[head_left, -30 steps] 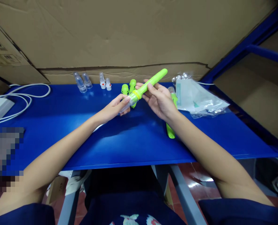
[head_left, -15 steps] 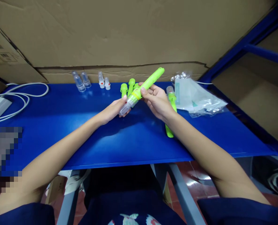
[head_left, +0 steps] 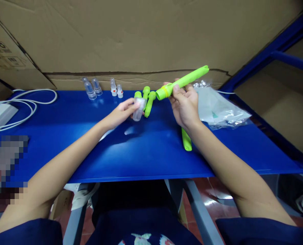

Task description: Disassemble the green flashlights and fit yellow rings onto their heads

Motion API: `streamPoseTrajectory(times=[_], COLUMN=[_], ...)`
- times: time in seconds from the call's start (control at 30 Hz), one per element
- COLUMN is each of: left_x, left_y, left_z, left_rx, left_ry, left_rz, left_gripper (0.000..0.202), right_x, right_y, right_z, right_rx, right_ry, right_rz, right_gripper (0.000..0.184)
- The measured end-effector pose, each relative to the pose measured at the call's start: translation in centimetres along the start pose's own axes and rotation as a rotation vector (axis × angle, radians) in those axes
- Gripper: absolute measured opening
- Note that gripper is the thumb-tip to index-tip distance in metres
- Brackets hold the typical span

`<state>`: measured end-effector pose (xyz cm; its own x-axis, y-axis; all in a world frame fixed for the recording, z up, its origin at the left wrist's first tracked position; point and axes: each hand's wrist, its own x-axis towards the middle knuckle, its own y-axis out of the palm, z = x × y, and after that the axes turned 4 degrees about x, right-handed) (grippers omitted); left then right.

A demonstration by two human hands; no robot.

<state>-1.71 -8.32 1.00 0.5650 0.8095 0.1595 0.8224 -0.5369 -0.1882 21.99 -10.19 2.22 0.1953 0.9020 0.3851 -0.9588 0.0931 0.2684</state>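
Note:
My right hand [head_left: 184, 105] grips a long green tube [head_left: 183, 81] with a yellow ring at its lower end, held tilted up to the right above the blue table [head_left: 90, 146]. My left hand [head_left: 123, 114] pinches a clear plastic cap [head_left: 138, 109], now apart from the tube. Two short green pieces [head_left: 148, 100] lie on the table between my hands. Another green tube [head_left: 186, 140] lies under my right wrist.
Clear caps [head_left: 92, 88] and small white-and-red pieces [head_left: 115, 89] stand along the back edge by the cardboard wall. A clear plastic bag [head_left: 218, 109] lies at the right. A white device with a looped cable [head_left: 18, 105] sits at the left.
The clear cap came off the green tube. My right hand lifted the tube up and to the right; my left hand kept the cap low over the table.

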Motion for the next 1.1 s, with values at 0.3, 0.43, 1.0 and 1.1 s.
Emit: streamPoseTrajectory(times=[0.3,0.43,1.0,1.1], left_x=[-0.2,-0.5,-0.3,-0.5], left_y=[-9.2,-10.1,-8.6,-8.9], left_z=[-0.8,-1.5,-1.1,-2.1], left_rx=[1.184,1.284,0.849,0.830], left_ry=[-0.247,-0.313,-0.049,-0.048], left_rz=[-0.190,-0.127,-0.540,-0.585], left_gripper=[0.055,0.055,0.045,0.049], right_x=[-0.3,-0.4,-0.6,-0.6], right_y=[0.4,0.5,0.5,0.5], right_z=[-0.1,-0.2,-0.4,-0.3], right_rx=[-0.165,-0.114,-0.154,-0.141], right_ry=[-0.003,-0.008,0.016,0.015], right_rz=[0.023,0.043,0.043,0.045], right_gripper=[0.079,0.076,0.071,0.072])
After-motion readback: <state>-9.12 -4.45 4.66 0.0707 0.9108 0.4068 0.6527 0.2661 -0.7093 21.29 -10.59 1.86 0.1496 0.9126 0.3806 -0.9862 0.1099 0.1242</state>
